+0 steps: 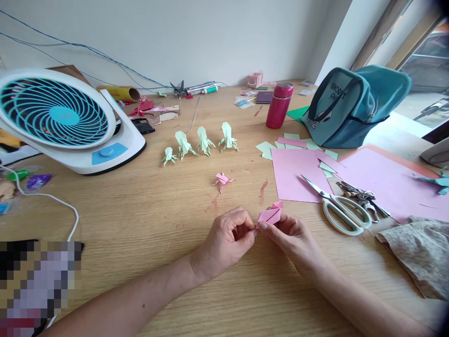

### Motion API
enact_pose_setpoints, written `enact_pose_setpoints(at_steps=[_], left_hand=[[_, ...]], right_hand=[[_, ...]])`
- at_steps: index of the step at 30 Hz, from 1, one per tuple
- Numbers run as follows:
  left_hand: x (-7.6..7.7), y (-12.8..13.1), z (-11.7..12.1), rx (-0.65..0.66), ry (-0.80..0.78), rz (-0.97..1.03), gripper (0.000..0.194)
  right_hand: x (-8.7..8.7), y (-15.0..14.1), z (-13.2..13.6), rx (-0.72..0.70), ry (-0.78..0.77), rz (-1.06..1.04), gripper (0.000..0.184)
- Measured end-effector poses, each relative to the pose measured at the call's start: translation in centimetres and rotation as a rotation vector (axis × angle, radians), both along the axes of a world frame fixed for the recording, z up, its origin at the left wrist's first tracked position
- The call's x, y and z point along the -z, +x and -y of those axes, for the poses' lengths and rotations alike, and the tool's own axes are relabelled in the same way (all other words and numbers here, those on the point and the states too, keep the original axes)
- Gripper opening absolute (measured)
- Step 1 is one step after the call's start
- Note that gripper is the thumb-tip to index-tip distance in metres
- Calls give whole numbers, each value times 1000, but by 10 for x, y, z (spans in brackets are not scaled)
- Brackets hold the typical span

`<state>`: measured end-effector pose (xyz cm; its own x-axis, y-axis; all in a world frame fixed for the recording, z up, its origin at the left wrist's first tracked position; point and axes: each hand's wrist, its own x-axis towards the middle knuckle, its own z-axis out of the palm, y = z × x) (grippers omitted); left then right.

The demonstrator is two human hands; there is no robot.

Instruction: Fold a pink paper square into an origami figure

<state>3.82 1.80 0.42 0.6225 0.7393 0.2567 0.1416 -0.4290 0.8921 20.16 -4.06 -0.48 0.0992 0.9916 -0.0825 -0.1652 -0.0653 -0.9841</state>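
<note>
A small folded pink paper piece (270, 215) sits between both my hands, low on the wooden table (147, 210). My left hand (226, 241) pinches its left tip with curled fingers. My right hand (293, 238) grips its lower right side with thumb and fingers. A finished pink origami figure (223, 180) lies on the table just beyond. Farther back stand several pale green origami figures (199, 142) in a row.
White-handled scissors (342, 208) and a key bunch (361, 196) lie on pink paper sheets (298, 173) at right. A teal bag (351, 105), a red bottle (278, 105), a desk fan (66, 117) at left, a white cable (66, 208), and crumpled brown cloth (417, 252) surround the work area.
</note>
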Motion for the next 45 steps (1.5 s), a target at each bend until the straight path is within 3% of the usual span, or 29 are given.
enact_pose_setpoints(at_steps=[7,12,16,19,25,29,36,42,45], left_hand=[[-7,-2,-2,-13,-180,-19,7],[-5,-2,-6,-12,-257,36,22],[-4,0,-7,-37,-389,81,30],[-6,1,-7,-85,-392,91,30],[-6,0,-8,11,-397,74,25],[-6,0,-7,29,-422,92,27],[-7,1,-4,49,-677,192,36],[-4,0,-5,-35,-596,207,42],[-4,0,-7,-58,-703,230,44]], right_hand=[[3,-1,1,-76,13,64,32],[0,-4,7,-216,4,370,20],[-4,-6,8,-249,-31,366,20],[-5,-6,7,-256,-34,367,28],[-4,-8,9,-275,83,482,31],[-4,-6,8,-305,85,464,36],[-1,-2,6,-329,86,349,44],[-5,-7,8,-370,92,337,46],[-5,-7,8,-352,96,344,46]])
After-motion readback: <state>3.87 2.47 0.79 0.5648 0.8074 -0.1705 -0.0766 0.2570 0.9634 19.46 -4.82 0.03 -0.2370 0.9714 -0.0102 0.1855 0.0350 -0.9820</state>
